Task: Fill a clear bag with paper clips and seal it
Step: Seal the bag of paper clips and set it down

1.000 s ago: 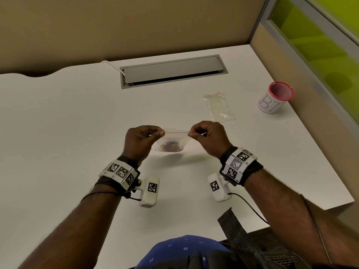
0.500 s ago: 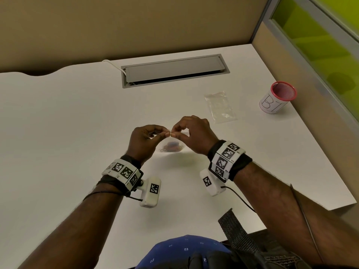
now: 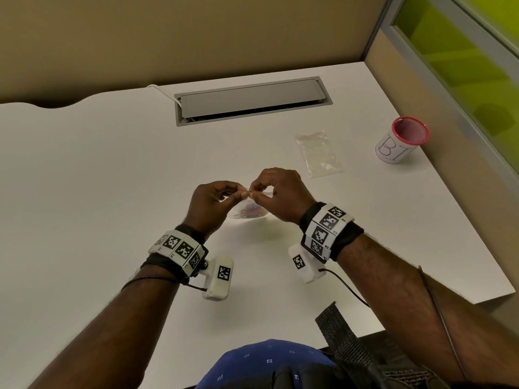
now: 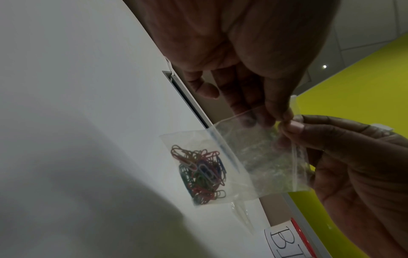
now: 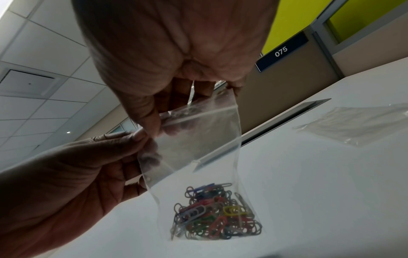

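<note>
Bag (image 5: 198,139) of clips (image 5: 216,214) hangs between both hands above the tabletop (image 3: 98,192), left hand (image 3: 209,204) and right hand (image 3: 283,196) pinching its top strip side by side, strip running rightward.

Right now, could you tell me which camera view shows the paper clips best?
The right wrist view: the paper clips lie large and unobstructed in the clear bag's bottom. The left wrist view shows them smaller; in the head view the hands mostly hide them.
</note>
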{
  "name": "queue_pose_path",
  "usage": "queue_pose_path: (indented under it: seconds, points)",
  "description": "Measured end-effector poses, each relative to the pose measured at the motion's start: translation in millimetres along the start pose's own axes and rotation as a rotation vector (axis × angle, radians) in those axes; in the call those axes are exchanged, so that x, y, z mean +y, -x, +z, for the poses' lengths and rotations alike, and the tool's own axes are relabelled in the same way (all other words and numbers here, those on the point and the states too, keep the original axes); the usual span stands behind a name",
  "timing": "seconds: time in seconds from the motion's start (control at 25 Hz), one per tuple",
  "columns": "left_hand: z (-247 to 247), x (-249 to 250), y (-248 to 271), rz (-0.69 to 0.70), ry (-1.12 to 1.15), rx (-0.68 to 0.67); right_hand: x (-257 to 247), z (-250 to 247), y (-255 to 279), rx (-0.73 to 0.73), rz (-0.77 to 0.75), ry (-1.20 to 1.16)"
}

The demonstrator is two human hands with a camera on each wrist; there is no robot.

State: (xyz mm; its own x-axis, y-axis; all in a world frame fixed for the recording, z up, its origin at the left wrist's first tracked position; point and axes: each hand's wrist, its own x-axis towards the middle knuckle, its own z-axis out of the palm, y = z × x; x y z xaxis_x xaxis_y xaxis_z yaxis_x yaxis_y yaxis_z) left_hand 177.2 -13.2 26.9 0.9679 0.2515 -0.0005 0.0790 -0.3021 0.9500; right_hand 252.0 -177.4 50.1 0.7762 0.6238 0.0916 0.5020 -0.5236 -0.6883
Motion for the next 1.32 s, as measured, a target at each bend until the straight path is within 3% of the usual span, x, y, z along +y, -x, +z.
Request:
queue_pose_path:
  seconds: [0.76, 1.04, 1.32]
  points:
    - [-3, -5, -2, -0.106, 0.143, 0.075, 33, -13, 11, 0.008, 0.1, -0.065]
    - [-5, 4, -3, -0.134, 0.276, 0.07, 37, -13, 12, 0.044, 0.203, -0.314]
    - [-22, 14, -12, -0.142, 0.405, 0.02, 29, 24, 12, -0.164, 0.345, -0.732]
